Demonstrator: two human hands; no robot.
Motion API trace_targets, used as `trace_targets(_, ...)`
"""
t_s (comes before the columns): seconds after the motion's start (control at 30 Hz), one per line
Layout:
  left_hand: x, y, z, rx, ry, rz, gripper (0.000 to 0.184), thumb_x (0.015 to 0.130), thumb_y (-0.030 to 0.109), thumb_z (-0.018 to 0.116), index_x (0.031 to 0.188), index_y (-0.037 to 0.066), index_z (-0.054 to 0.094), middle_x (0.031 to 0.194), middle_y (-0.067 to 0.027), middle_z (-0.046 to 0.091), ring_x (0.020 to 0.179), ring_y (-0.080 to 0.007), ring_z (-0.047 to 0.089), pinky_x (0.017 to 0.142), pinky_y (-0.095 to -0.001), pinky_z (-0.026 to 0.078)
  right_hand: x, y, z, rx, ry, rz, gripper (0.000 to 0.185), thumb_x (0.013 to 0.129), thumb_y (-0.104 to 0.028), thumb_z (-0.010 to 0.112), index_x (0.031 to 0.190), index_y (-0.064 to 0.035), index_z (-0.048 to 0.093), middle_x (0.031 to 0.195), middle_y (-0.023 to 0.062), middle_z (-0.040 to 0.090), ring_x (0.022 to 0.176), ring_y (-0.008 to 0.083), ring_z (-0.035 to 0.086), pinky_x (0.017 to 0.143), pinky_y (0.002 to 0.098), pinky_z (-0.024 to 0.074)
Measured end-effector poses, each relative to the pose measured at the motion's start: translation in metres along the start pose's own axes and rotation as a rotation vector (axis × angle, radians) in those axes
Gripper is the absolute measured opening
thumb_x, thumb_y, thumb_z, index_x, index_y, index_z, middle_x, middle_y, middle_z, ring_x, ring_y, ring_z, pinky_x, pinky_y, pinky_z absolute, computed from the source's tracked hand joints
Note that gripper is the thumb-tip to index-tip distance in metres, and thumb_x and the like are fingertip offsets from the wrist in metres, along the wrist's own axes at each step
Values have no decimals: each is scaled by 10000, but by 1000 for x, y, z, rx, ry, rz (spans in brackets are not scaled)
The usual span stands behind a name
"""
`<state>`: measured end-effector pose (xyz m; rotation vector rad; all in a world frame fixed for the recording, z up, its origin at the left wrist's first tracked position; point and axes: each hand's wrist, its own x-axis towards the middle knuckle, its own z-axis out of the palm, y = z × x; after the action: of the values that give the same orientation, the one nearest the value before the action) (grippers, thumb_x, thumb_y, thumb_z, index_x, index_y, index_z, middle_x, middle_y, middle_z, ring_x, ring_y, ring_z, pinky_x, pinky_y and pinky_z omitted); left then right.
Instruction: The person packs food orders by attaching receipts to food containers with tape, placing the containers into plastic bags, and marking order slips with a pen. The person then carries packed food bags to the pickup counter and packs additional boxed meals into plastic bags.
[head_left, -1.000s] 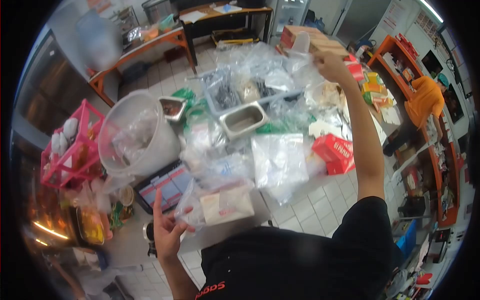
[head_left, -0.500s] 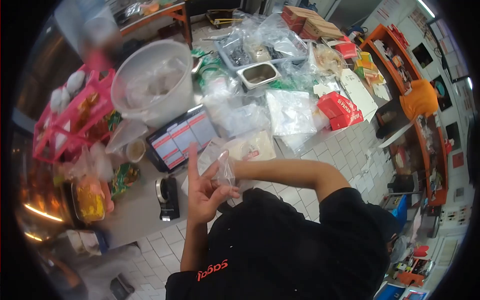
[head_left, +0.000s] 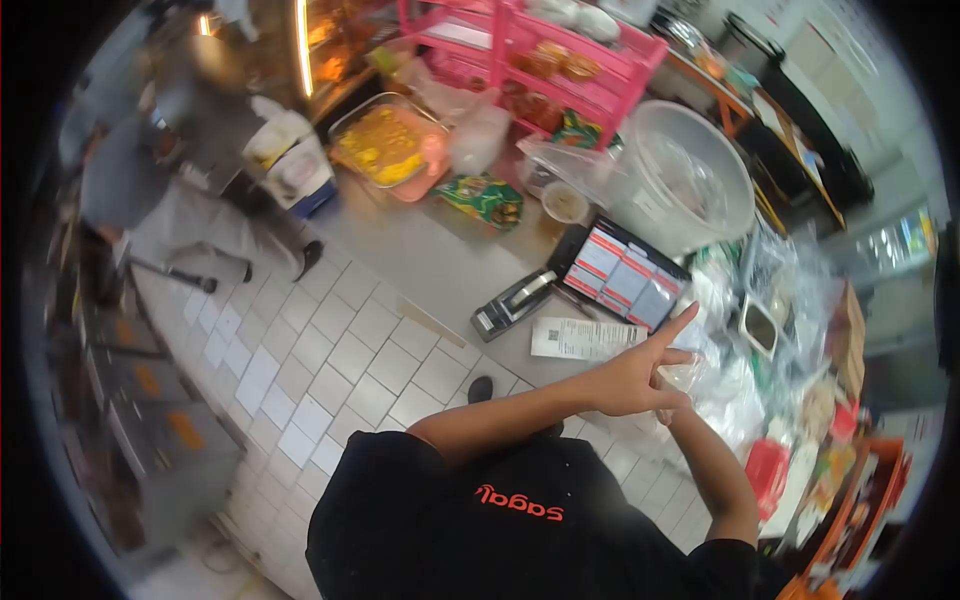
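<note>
One clear plastic bag sits within the left grip

The one camera sat up on the head. It looked forward and down, close over the black shirt, with the surface and floor farther away.

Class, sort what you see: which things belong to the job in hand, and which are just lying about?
Seem part of the job:
clear plastic, at the left hand
printed slip, beside that hand
tablet, possibly, being close by

Seem just lying about:
pink rack
whitish bucket
green packet
red box
</note>
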<state>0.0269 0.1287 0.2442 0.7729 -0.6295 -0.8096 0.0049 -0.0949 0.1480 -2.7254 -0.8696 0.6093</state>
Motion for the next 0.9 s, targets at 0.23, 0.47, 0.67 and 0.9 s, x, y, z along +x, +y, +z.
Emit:
trace_targets(0.23,0,-19,2,349,456,92,963,802,110,753,1533,97,127,1306,-319,501,871,-194,659,779,-299,533,35,18,14,-161,-104,-172,307,823,-167,663,1120,-89,656,1274,132,586,1144,335,564,974,451,450)
trace_targets(0.47,11,-35,4,792,723,171,784,826,160,714,1473,94,277,988,-175,686,632,-177,675,656,-318,549,-14,3,-28,21,-45,-343,269,829,-136,647,1089,-70,671,1310,134,575,1140,344,572,972,456,456)
trace_targets(0.67,14,-14,30,691,794,119,683,826,98,720,1395,-8,356,898,-124,656,543,-136,620,471,-267,490,-100,3,-106,450,-28,-104,277,904,-300,616,1024,-57,675,1035,142,692,931,316,657,825,422,518)
trace_targets(0.9,15,11,40,980,799,-77,591,847,150,701,1361,50,428,870,-94,653,609,-148,649,571,-300,534,-190,-11,-163,-443,-58,-64,447,797,-565,654,798,-120,689,689,90,633,718,262,603,791,422,417)
